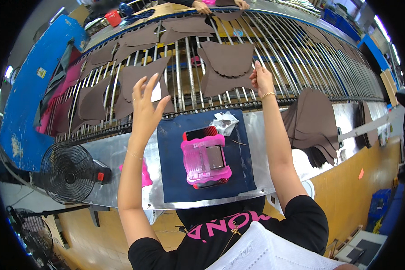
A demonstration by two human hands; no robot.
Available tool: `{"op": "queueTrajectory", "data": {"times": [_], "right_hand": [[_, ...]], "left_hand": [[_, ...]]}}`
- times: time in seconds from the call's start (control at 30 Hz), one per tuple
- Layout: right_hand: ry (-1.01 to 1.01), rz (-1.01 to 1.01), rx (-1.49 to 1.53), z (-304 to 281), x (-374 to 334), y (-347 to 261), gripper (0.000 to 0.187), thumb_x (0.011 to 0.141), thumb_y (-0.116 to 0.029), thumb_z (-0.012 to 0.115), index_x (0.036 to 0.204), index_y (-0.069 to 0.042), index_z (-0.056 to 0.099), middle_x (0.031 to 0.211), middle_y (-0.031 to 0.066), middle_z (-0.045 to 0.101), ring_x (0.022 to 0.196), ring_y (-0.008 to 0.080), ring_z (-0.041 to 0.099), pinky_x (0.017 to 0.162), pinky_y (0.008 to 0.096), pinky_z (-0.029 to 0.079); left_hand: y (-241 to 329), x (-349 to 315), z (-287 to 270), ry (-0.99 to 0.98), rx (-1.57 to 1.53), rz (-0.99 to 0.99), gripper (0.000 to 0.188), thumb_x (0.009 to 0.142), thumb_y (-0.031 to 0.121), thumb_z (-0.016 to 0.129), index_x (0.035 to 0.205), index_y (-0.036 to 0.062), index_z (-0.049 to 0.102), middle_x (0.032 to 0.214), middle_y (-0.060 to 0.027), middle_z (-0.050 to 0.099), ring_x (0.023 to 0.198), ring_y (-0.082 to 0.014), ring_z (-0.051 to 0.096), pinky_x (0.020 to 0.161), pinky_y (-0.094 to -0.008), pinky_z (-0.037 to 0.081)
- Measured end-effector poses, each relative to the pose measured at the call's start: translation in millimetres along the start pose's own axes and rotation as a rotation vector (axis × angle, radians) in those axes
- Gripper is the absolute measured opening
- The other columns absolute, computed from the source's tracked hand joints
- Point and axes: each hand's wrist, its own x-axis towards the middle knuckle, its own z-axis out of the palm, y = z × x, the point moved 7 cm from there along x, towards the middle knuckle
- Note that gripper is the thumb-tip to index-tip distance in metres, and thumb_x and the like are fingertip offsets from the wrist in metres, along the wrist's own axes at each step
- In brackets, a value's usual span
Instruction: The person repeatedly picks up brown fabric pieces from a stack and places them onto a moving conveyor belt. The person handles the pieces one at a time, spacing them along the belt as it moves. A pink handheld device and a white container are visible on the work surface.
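My left hand [146,104] is raised with fingers spread at the near edge of a rack of metal rods, holding nothing. Behind it lies a dark brown cut sheet piece [132,76]; a small white patch shows beside my fingers. Farther right, two overlapping brown cut pieces [227,58] with curved edges rest on the rods. My right hand [262,80] is closed, its fingertips pinched at the right edge of these pieces. Below and between my forearms, a pink see-through plastic case [195,155] sits on a dark blue mat [175,186].
Crumpled clear wrap [225,122] lies on the mat. A stack of brown pieces [312,121] overhangs the metal table at right. A black fan [69,171] stands at left, near a blue machine housing [31,85]. Across the rack are another person's hands [202,7].
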Motion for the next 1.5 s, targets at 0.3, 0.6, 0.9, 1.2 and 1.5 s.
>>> {"op": "queueTrajectory", "data": {"times": [0.3, 0.6, 0.9, 1.2, 1.5], "right_hand": [[0.682, -0.37, -1.248, -259, -148, -104, 0.033, 0.087, -0.035, 0.061, 0.093, -0.002, 0.065, 0.091, 0.0113, 0.068, 0.08, 0.0249, 0.065, 0.073, 0.0349, 0.05], [0.676, 0.224, -1.532, -386, -159, -63, 0.079, 0.071, -0.067, 0.063, 0.127, -0.012, 0.054, 0.125, 0.0165, 0.057, 0.113, 0.0312, 0.056, 0.091, 0.055, 0.042], [0.543, 0.034, -1.763, -349, -169, -116, 0.033, 0.081, -0.03, 0.066, 0.105, -0.007, 0.06, 0.09, 0.0173, 0.066, 0.09, 0.0339, 0.064, 0.075, 0.0462, 0.051], [0.396, -0.633, -1.106, -191, -264, -227, 0.019, 0.094, -0.019, 0.054, 0.109, -0.008, 0.058, 0.077, 0.0057, 0.062, 0.051, 0.0081, 0.054, 0.04, 0.0233, 0.048], [-0.009, -0.612, -0.242, -46, -264, -160, 0.028, 0.087, -0.015, 0.066, 0.11, -0.005, 0.056, 0.085, 0.0026, 0.062, 0.065, 0.0053, 0.055, 0.057, 0.0179, 0.046]], "left_hand": [[-12, -62, -6, -0.057, -0.112, -0.157, 0.056, 0.084, 0.018, 0.067, 0.134, 0.0088, 0.044, 0.127, -0.0139, 0.043, 0.12, -0.0292, 0.042, 0.101, -0.0383, 0.034], [-7, -85, -2, -0.055, -0.195, -0.207, 0.057, 0.085, 0.02, 0.066, 0.136, 0.0101, 0.043, 0.123, -0.0104, 0.046, 0.108, -0.0229, 0.049, 0.09, -0.0353, 0.04], [1, -91, -20, -0.023, -0.174, -0.166, 0.056, 0.085, 0.017, 0.066, 0.135, 0.0087, 0.043, 0.121, -0.0106, 0.05, 0.104, -0.0219, 0.053, 0.086, -0.0326, 0.041], [30, -78, -2, -0.09, -0.368, -0.157, 0.056, 0.083, 0.016, 0.067, 0.134, 0.0073, 0.044, 0.125, -0.0108, 0.051, 0.104, -0.0203, 0.055, 0.086, -0.0316, 0.044], [64, -86, -22, -0.231, -1.057, -0.473, 0.022, 0.091, 0.018, 0.06, 0.099, -0.0018, 0.059, 0.082, -0.0145, 0.067, 0.061, -0.0167, 0.065, 0.049, -0.0246, 0.048]]}}
